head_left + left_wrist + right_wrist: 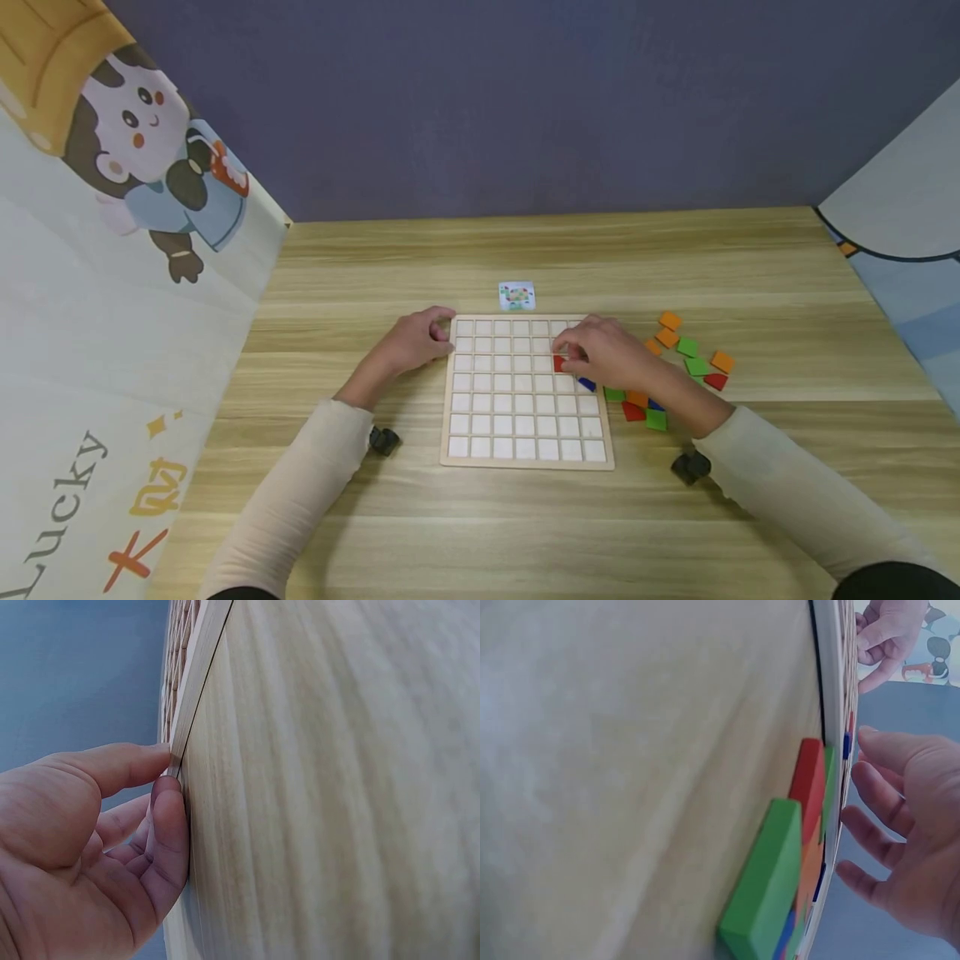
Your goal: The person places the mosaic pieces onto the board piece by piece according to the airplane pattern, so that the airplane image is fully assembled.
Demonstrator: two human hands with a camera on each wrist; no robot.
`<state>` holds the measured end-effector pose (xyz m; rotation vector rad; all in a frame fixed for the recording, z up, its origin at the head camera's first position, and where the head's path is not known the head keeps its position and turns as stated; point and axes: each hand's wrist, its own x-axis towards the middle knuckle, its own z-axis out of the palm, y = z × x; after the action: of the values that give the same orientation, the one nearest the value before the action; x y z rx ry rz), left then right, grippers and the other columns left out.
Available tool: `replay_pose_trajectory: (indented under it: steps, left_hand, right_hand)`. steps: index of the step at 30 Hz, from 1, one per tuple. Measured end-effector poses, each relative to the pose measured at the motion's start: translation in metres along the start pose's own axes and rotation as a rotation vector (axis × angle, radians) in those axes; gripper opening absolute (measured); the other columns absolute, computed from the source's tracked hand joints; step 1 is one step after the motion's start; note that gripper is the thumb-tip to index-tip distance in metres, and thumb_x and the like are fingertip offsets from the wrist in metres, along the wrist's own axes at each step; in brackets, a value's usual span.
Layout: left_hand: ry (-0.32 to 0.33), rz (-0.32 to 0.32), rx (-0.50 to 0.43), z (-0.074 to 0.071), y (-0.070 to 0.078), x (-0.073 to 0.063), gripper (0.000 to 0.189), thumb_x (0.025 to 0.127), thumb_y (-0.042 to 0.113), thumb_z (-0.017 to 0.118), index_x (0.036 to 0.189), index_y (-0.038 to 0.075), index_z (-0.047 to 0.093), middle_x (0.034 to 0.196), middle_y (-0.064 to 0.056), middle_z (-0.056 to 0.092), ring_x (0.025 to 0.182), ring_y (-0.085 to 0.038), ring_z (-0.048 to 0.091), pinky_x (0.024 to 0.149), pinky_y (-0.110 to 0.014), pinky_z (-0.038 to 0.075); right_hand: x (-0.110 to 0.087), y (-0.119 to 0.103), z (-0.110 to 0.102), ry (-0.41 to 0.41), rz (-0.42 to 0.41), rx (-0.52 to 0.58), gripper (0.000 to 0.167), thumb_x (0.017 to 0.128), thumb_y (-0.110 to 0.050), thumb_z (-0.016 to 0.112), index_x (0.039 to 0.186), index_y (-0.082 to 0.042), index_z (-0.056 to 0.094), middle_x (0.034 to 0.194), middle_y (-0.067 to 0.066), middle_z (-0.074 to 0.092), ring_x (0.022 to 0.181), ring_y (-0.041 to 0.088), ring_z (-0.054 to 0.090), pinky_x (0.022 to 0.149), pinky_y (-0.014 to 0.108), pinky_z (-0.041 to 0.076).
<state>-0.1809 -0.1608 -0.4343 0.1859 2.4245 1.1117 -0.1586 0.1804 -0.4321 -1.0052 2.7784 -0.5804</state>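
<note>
Cream sleeves (300, 492) lay nearest the head camera, reaching over the wood-grain tabletop (465, 542) to a wooden grid board (528, 463) set flat between the hands. The left hand (411, 340) had its thumb on the upper part of the board's left rim and its fingers curled in at the side, so that it pinched the edge. The right hand (606, 350) was poised over the board's right side, fingers loosely bent and parted, its thumb tip right at a red tile (558, 363) in the third row; whether skin met tile could not be told. Just below, a blue tile (587, 384) sat askew near the right rim. Right of the board, loose orange tiles (671, 320), green tiles (656, 419) and more red and blue ones were scattered, some touching.

Each tile looked light, stiff and hard to damage, its smooth faces probably a little slippery; opposite side edges, between thumb and forefinger, seemed the best hold. The board, thin and rigid, would likely slide if nudged, so its outer rim was the place to steady it.
</note>
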Motion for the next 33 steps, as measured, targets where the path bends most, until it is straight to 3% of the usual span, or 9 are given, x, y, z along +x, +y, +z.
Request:
replay_pose_trajectory:
  steps: [11,17,27,30,33]
  left_hand:
    - [0.003,0.001,0.01,0.001,-0.002,0.003,0.059,0.095,0.016,0.071,0.15,0.017,0.048,0.102,-0.006,0.064,0.077,-0.018,0.06,0.066,-0.029,0.052]
    - [0.002,-0.005,0.018,0.0,-0.003,0.003,0.059,0.095,0.016,0.071,0.15,0.017,0.048,0.102,-0.006,0.065,0.078,-0.019,0.061,0.067,-0.029,0.052]
    - [-0.023,-0.005,0.027,-0.001,-0.001,0.004,0.059,0.095,0.016,0.07,0.15,0.016,0.047,0.103,-0.007,0.064,0.079,-0.019,0.062,0.067,-0.029,0.053]
    - [-0.025,-0.014,0.029,-0.001,0.0,0.003,0.059,0.095,0.015,0.07,0.149,0.016,0.047,0.103,-0.007,0.064,0.078,-0.019,0.062,0.067,-0.029,0.053]
    - [-0.026,-0.018,0.033,-0.002,0.002,0.002,0.059,0.095,0.015,0.07,0.149,0.015,0.046,0.103,-0.007,0.064,0.078,-0.019,0.062,0.067,-0.029,0.053]
  right_hand:
    - [-0.007,0.01,-0.011,0.084,0.056,0.01,0.018,0.093,-0.017,0.073,0.11,-0.012,0.076,0.08,-0.007,0.067,0.085,0.018,0.057,0.089,0.044,0.05]
    - [-0.014,0.023,-0.02,0.091,0.095,0.02,0.02,0.096,-0.017,0.071,0.114,-0.01,0.075,0.084,-0.003,0.07,0.094,0.024,0.061,0.098,0.051,0.049]
    - [-0.033,0.047,-0.053,0.113,0.206,0.035,0.023,0.099,-0.013,0.065,0.119,-0.006,0.072,0.094,0.006,0.074,0.099,0.031,0.06,0.093,0.055,0.048]
    - [-0.037,0.059,-0.063,0.12,0.272,0.025,0.025,0.1,-0.015,0.064,0.122,-0.006,0.071,0.098,0.009,0.074,0.092,0.03,0.059,0.087,0.053,0.049]
    - [-0.041,0.072,-0.07,0.114,0.34,0.023,0.028,0.101,-0.017,0.061,0.126,-0.007,0.069,0.102,0.012,0.073,0.075,0.025,0.055,0.076,0.044,0.048]
